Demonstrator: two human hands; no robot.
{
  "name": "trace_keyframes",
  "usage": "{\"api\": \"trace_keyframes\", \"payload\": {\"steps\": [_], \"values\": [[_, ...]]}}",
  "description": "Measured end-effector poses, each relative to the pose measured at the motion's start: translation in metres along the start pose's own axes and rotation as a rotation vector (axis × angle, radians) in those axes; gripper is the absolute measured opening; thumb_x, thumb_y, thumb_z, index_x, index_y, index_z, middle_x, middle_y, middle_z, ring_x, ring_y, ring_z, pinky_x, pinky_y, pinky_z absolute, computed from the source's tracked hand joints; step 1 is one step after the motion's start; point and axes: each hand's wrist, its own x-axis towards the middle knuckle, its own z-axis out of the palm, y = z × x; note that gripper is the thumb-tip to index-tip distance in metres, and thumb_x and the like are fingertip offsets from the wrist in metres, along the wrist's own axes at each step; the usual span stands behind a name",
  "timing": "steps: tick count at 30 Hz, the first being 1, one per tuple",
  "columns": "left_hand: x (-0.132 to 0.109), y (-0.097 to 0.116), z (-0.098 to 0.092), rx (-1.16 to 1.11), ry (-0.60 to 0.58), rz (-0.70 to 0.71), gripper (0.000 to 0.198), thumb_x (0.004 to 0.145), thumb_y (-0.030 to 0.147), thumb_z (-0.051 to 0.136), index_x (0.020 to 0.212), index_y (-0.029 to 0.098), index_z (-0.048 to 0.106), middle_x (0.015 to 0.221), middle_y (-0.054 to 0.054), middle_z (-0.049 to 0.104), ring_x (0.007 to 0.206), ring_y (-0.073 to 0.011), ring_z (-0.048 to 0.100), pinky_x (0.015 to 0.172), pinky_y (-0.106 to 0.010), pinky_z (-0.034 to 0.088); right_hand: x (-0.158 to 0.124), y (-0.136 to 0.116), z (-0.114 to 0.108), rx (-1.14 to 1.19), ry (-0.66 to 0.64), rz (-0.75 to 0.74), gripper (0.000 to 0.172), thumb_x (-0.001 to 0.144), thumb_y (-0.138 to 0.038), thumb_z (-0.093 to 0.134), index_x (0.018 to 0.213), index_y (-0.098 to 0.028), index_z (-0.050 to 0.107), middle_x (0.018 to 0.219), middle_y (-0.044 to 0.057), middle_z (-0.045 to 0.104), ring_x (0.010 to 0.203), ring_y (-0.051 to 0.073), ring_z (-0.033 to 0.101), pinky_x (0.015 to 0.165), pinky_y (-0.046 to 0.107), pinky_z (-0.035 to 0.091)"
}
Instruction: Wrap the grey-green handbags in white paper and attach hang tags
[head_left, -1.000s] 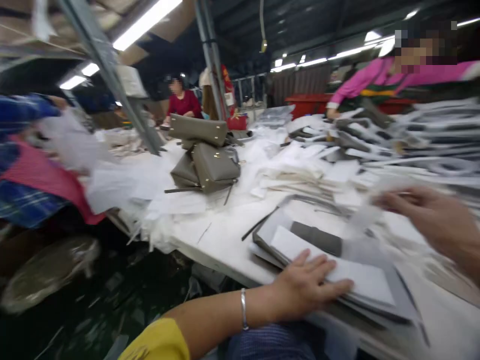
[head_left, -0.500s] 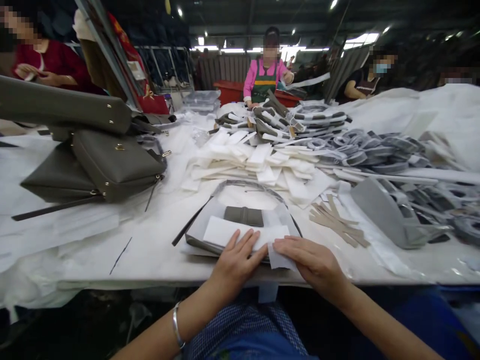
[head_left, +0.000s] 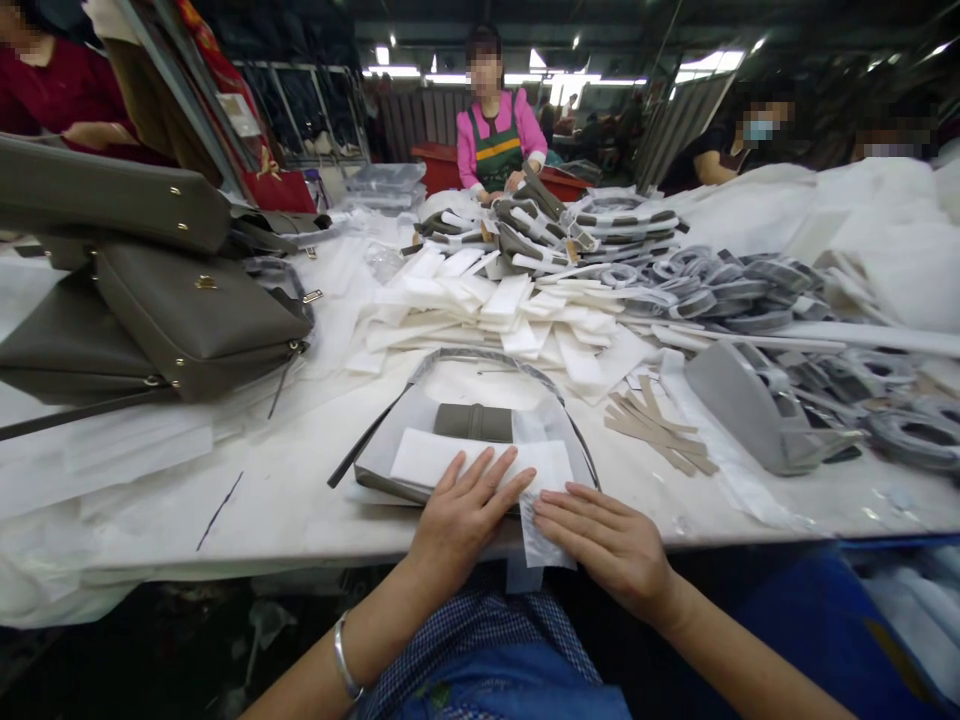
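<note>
In front of me a dark olive handbag (head_left: 474, 422) lies flat near the table's front edge, its wrapped handle arching away from me. A white foam sheet (head_left: 427, 455) is laid across its near part. My left hand (head_left: 469, 500) rests open on the foam, fingers spread. Beside it my right hand (head_left: 607, 545) lies with fingers stretched out, over a thin translucent strip (head_left: 546, 545) that hangs past the bag's near edge. Its fingertips press on the strip near the foam's right end. The bag's near edge is partly hidden under my hands.
Large olive bags (head_left: 202, 310) stand at the left. Beyond the handbag are heaped white foam strips (head_left: 495, 310) and wrapped grey straps (head_left: 712, 285). Tan strips (head_left: 660, 430) and a grey bag piece (head_left: 750, 405) lie right. A person in pink (head_left: 499, 130) works opposite.
My right hand has moved slightly down and flattened, and the translucent strip now hangs lower. My left hand stays on the foam. The person opposite has lowered a raised arm and white strip.
</note>
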Motion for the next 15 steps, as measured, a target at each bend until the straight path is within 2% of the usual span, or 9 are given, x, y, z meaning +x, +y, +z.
{"api": "trace_keyframes", "payload": {"steps": [5, 10, 15], "values": [[0.001, -0.001, 0.001, 0.001, 0.018, -0.012, 0.05, 0.102, 0.028, 0.047, 0.151, 0.029, 0.039, 0.155, 0.002, 0.042, 0.137, -0.0239, 0.048, 0.119, -0.047, 0.033, 0.009, -0.007, -0.011, 0.021, -0.009, -0.011, 0.03, 0.1, -0.009, 0.044, 0.118, -0.009, 0.069, 0.12, 0.01, 0.073, 0.125, 0.018, 0.061, 0.116, 0.039, 0.042], [0.001, -0.001, 0.002, -0.011, 0.001, 0.004, 0.046, 0.101, 0.028, 0.048, 0.147, 0.031, 0.044, 0.153, 0.004, 0.045, 0.138, -0.0245, 0.047, 0.119, -0.048, 0.034, -0.01, -0.008, 0.001, 0.001, -0.061, -0.007, 0.032, 0.101, -0.009, 0.043, 0.119, -0.009, 0.069, 0.123, 0.009, 0.072, 0.13, 0.019, 0.057, 0.119, 0.038, 0.038], [0.0, -0.002, 0.004, -0.043, -0.022, -0.002, 0.044, 0.1, 0.03, 0.052, 0.144, 0.032, 0.048, 0.15, 0.004, 0.05, 0.138, -0.024, 0.047, 0.12, -0.048, 0.032, -0.019, -0.005, 0.007, -0.025, -0.088, -0.05, 0.028, 0.098, -0.009, 0.051, 0.12, -0.009, 0.068, 0.123, 0.01, 0.072, 0.129, 0.021, 0.057, 0.118, 0.039, 0.04]]}}
